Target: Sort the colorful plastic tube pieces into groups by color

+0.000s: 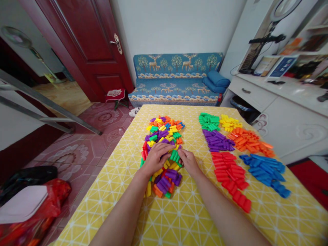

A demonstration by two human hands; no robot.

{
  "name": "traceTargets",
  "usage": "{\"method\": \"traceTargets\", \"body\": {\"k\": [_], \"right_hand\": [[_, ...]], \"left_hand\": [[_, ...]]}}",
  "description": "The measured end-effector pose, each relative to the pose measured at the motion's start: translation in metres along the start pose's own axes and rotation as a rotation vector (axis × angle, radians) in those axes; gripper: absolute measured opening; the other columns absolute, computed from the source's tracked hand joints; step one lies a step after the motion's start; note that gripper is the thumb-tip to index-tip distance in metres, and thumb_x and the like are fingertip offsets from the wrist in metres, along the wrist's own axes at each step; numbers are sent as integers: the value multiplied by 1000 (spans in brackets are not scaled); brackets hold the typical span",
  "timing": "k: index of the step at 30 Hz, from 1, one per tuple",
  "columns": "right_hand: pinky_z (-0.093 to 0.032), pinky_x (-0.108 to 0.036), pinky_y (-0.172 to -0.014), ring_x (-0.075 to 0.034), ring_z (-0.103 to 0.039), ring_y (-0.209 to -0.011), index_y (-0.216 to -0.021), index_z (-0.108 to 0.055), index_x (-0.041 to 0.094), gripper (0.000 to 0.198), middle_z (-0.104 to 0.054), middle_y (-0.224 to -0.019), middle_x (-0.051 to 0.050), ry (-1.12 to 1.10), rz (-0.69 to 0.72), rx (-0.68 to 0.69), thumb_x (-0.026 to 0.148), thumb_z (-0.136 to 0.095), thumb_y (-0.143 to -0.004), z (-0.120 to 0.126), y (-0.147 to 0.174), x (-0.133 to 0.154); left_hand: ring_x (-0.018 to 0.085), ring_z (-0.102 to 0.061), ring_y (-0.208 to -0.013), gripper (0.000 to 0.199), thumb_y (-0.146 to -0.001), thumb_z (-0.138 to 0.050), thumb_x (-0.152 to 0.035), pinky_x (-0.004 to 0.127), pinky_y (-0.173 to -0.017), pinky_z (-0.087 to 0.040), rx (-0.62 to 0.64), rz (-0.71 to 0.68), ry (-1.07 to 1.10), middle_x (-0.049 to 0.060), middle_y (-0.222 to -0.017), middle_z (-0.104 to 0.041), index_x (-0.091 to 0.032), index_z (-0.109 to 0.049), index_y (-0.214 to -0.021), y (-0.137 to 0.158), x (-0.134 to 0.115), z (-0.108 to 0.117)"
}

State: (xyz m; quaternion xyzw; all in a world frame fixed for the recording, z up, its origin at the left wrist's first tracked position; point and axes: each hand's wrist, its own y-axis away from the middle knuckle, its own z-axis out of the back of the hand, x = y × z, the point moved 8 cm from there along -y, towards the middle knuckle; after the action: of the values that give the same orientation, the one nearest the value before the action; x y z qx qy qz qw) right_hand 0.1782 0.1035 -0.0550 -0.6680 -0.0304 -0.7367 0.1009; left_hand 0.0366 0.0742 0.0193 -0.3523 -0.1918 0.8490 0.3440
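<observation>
"Entry one?"
"Left grip (158,155): palm down over the mixed pile (164,133); cannot tell whether its fingers hold a piece."
"Entry two?"
"Right grip (189,161): at the mixed pile's right edge, fingers bent beside green pieces (175,156); cannot tell whether clamped on one."
"Mixed pile?"
"Short plastic tubes, assorted colours, on the bench (169,218)."
"Single-colour lots?"
"Six, right of the mixed pile: green lot (208,121), purple lot (217,140), yellow lot (230,123), orange lot (249,140), red lot (230,174), blue lot (265,169)."
"Outermost?"
"Patterned sofa (176,85), beyond the mixed pile."
</observation>
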Motion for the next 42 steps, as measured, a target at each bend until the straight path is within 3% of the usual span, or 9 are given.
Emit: {"method": "traceTargets", "body": {"k": [5, 10, 14, 19, 27, 31, 35, 38, 42], "right_hand": [[-41, -24, -52, -13, -53, -58, -100, -59, 20, 37, -61, -73, 1, -87, 3, -11, 53, -62, -81, 0, -1, 3], [-49, -28, -65, -16, -62, -70, -105, -58, 22, 35, -65, -78, 0, -157, 37, 4, 44, -67, -79, -3, -2, 0], [-50, -34, -83, -20, -64, -95, -118, -61, 23, 45, -67, -108, -5, -45, 129, 28, 39, -72, -77, -4, -2, 2], [-45, -38, -96, -24, -58, -111, -113, -68, 25, 42, -65, -115, -7, 223, 278, -25, 33, -76, -73, 1, -2, 12], [-51, -32, -79, -19, -64, -89, -115, -59, 22, 45, -68, -98, -3, 191, 152, 55, 24, -72, -72, -15, 3, 7], [-50, -30, -75, -18, -63, -84, -110, -59, 21, 41, -68, -96, -2, 220, 155, -39, 29, -72, -71, -8, 5, 19], [-49, -30, -70, -18, -62, -77, -104, -61, 20, 43, -68, -93, -4, 323, 189, -237, 40, -75, -68, 40, -15, 41], [-48, -31, -67, -19, -61, -73, -101, -62, 18, 47, -69, -90, -5, 473, 228, -409, 45, -76, -65, 107, -45, 59], [-46, -32, -66, -21, -62, -73, -103, -63, 18, 47, -70, -90, -7, 839, 71, -588, 44, -75, -65, 204, -90, 61]], "left_hand": [[22, -59, -117, 31, -94, -54, -22, 43, -103, -42, 15, -9, 38, 6, -122, -68, -28, -62, -123, 1, 3, -4], [21, -63, -109, 22, -92, -58, -22, 41, -98, -46, -16, -32, 18, 7, -112, -70, -24, -67, -111, 1, 1, -3], [19, -65, -100, 15, -91, -60, -23, 35, -88, -51, -110, -24, 4, 7, -103, -70, -22, -70, -102, 2, 2, 2], [17, -66, -92, 13, -90, -59, -19, 31, -83, -53, -117, -8, 67, 6, -97, -71, -20, -71, -97, 3, 1, 1], [14, -68, -86, 18, -91, -54, -10, 26, -78, -55, -45, 27, 176, 6, -90, -71, -18, -70, -91, 2, -1, -7], [16, -67, -93, 18, -91, -55, -13, 30, -83, -55, -82, 14, 149, 7, -98, -71, -20, -69, -100, 2, 0, -4], [18, -64, -104, 25, -90, -54, -11, 34, -90, -53, -156, 22, 69, 8, -110, -68, -22, -68, -108, 4, 5, 2], [19, -64, -102, 24, -89, -54, -11, 35, -89, -54, -169, 26, 22, 8, -108, -68, -22, -69, -105, 4, 8, 4], [19, -66, -97, 22, -89, -55, -11, 35, -85, -55, -157, 30, -6, 7, -103, -70, -22, -71, -99, 3, 10, 2]]}}
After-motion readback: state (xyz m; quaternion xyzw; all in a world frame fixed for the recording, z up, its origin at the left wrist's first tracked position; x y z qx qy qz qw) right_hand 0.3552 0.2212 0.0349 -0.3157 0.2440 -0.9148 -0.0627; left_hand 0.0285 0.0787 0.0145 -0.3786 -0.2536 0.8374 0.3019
